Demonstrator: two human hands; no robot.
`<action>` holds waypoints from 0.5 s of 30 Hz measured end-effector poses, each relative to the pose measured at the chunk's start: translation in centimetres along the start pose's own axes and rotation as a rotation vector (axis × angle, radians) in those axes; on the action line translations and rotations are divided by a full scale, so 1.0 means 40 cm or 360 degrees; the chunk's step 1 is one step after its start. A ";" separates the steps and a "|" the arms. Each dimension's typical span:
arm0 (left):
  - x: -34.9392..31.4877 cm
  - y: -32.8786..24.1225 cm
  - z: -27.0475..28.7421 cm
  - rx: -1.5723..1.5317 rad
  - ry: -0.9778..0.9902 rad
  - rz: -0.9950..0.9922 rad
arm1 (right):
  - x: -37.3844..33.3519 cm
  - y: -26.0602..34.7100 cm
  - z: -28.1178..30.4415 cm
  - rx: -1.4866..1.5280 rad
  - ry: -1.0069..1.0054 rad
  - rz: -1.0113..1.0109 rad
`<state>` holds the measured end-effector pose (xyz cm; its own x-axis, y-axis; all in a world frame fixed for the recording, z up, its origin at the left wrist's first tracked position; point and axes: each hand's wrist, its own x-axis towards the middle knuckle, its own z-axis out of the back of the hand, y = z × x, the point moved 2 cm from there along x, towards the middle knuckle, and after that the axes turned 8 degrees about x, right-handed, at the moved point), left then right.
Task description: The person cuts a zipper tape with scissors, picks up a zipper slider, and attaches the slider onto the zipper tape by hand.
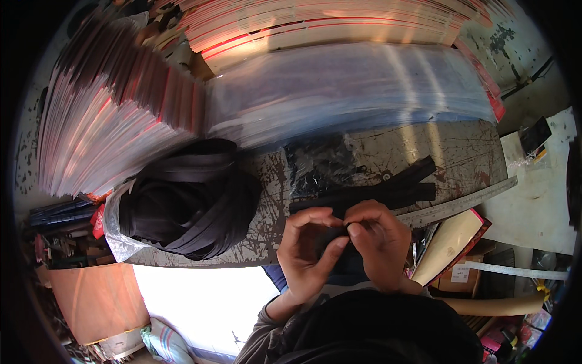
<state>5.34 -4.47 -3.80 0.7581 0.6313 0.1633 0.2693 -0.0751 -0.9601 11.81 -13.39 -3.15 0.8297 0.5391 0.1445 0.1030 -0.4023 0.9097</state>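
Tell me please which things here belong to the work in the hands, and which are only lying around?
In the work:
- left hand and right hand, pinching a black strap piece
- cut black strips just beyond the hands
- big bundle of black strap in a clear bag

Lying about:
- metal ruler
- stacks of flat packets
- pile of clear plastic sleeves
- worn table

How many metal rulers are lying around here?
2. One long ruler lies on the worn table, right of the hands. Another ruler sits lower right, off the table among clutter. More may be hidden there.
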 end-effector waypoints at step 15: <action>-0.003 0.063 0.071 -0.0213 0.0054 0.0326 | 0.117 -0.052 0.136 -0.1416 -0.0011 0.0212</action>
<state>4.25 -2.56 -6.89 0.8241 0.5660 -0.0221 0.1824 -0.3021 -0.9357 18.47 -14.04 -6.47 0.8080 0.5233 0.2706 -0.4548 0.2622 0.8511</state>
